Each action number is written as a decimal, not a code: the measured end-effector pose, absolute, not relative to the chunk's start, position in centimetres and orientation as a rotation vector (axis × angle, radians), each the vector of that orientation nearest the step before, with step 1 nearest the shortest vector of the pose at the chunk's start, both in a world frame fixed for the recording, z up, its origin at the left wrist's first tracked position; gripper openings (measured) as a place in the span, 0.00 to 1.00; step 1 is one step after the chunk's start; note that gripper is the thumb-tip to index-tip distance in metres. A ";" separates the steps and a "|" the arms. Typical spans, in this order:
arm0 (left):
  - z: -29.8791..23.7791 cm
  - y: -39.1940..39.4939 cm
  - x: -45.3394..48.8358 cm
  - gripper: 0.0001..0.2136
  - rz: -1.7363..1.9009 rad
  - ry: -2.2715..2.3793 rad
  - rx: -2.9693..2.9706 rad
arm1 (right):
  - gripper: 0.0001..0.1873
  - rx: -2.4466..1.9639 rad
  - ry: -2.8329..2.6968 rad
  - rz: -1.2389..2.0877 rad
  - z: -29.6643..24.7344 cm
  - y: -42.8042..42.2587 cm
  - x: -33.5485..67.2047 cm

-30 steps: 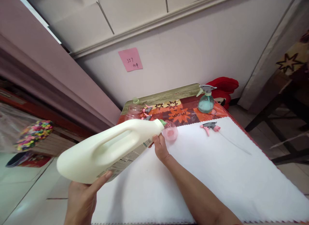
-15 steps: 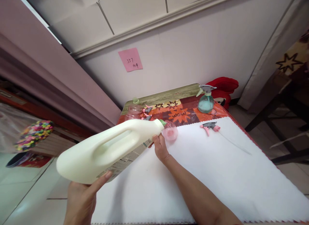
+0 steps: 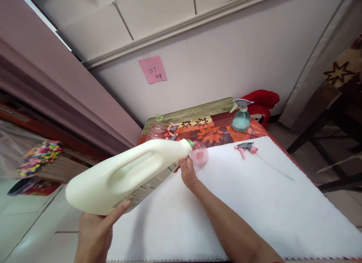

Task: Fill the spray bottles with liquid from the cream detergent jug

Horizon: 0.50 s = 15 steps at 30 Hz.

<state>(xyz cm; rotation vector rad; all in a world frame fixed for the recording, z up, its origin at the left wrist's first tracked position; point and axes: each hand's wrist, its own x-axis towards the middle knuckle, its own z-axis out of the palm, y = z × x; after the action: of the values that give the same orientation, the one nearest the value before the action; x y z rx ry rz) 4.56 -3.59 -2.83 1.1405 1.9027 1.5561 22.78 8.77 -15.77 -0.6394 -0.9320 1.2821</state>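
Observation:
A large cream-coloured detergent jug (image 3: 121,172) lies tilted almost flat in the air, its neck pointing right. My left hand (image 3: 97,227) grips it from below near the base, thumb along the printed label. Close to the neck, my right hand (image 3: 187,170) is closed around the jug's underside. The green spout (image 3: 190,143) is at the mouth of a round pink see-through spray bottle (image 3: 199,154) standing on the white cloth; whether they touch I cannot tell. Right of that bottle lies a pink and grey spray head (image 3: 246,148) with its thin tube.
At the back right stands a teal spray bottle (image 3: 241,120) with its head on. Clear pink bottles (image 3: 156,130) and more spray heads (image 3: 172,132) sit at the back left. A red plush toy (image 3: 261,104) is behind the table, below a white wall (image 3: 215,67).
Almost nothing differs. The jug's base end has dipped or shifted left very slightly; both hands keep their hold.

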 end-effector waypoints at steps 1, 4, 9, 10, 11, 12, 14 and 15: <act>-2.9 -3.6 4.5 0.33 1.558 1.891 1.136 | 0.28 -0.641 -0.932 1.282 -15.8 8.8 22.8; -3.2 -3.7 4.2 0.33 1.554 1.878 1.150 | 0.28 -0.644 -0.933 1.284 -15.8 8.8 22.8; -3.3 -3.8 4.2 0.32 1.538 1.849 1.151 | 0.28 -0.648 -0.933 1.284 -15.7 8.7 22.8; -3.3 -3.8 4.3 0.33 1.535 1.847 1.150 | 0.28 -0.648 -0.934 1.285 -15.7 8.7 22.8; -3.2 -3.8 4.3 0.33 1.533 1.846 1.153 | 0.28 -0.649 -0.933 1.285 -15.7 8.7 22.8; -3.1 -3.8 4.4 0.33 1.535 1.849 1.157 | 0.28 -0.649 -0.933 1.286 -15.7 8.7 22.8; -3.0 -3.8 4.5 0.33 1.538 1.864 1.166 | 0.28 -0.650 -0.931 1.286 -15.7 8.7 22.8; -3.0 -3.8 4.5 0.34 1.540 1.873 1.164 | 0.28 -0.651 -0.930 1.286 -15.7 8.7 22.8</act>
<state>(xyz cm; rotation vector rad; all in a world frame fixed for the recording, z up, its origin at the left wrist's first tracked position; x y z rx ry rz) 4.49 -3.80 -3.01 1.1642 1.8731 1.5403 22.84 8.73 -15.69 -0.6505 -0.9300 1.2860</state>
